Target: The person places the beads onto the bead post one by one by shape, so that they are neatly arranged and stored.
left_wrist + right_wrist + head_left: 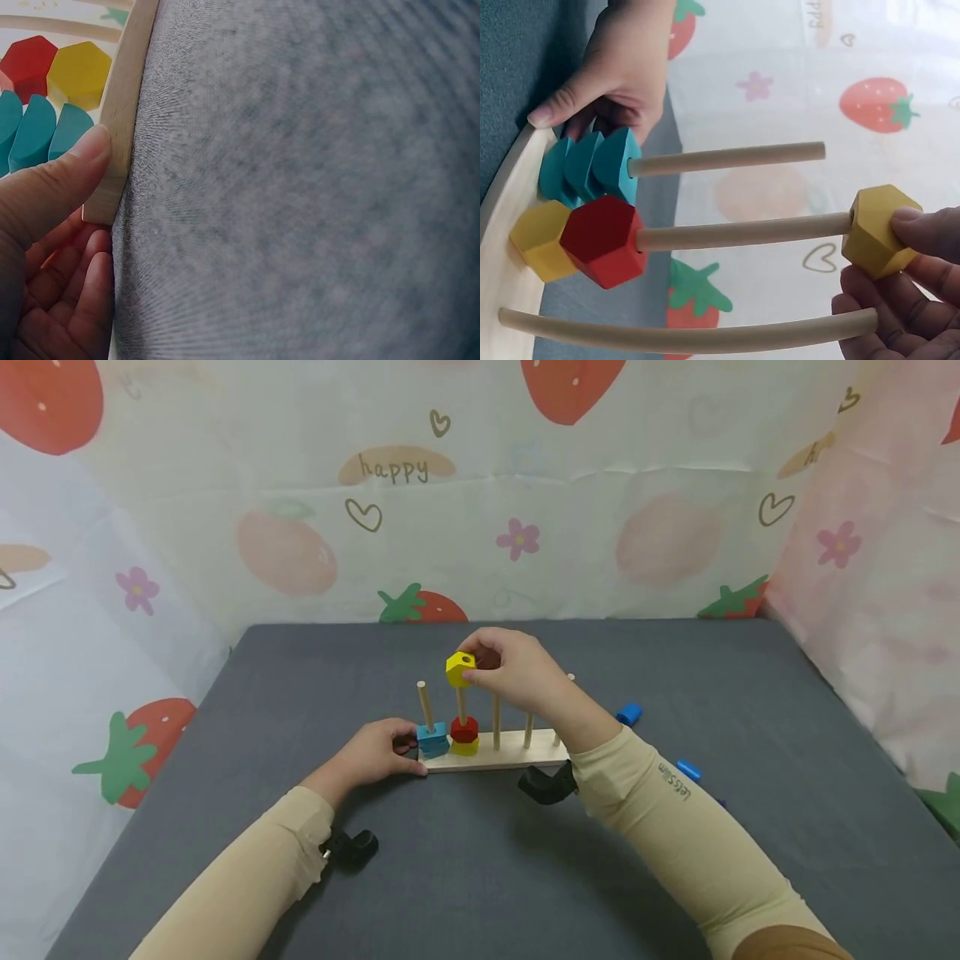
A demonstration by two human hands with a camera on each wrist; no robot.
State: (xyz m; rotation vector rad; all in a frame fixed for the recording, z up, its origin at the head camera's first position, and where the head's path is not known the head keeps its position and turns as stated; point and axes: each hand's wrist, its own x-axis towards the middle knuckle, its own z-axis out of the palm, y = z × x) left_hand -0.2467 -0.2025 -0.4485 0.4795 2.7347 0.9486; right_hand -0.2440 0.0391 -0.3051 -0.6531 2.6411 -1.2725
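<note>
My right hand [521, 670] pinches a yellow hexagonal block [880, 231] between thumb and fingers. That block sits at the top of the second peg [742, 233], with the peg's tip at its hole. Lower on the same peg, a red hexagonal block [604, 241] rests over another yellow hexagonal block [541, 240]. At the left end of the wooden peg board [487, 762], my left hand [377, 748] holds the base, its thumb against the front edge. Beside that hand, several teal blocks [432, 740] are stacked on the first peg.
More bare pegs stand along the board, among them the third peg [497, 722]. Two blue pieces, one a blue block [629, 714] and one a smaller blue piece [688, 770], lie on the grey table [450, 877] near my right forearm. Patterned cloth [517, 577] hangs behind.
</note>
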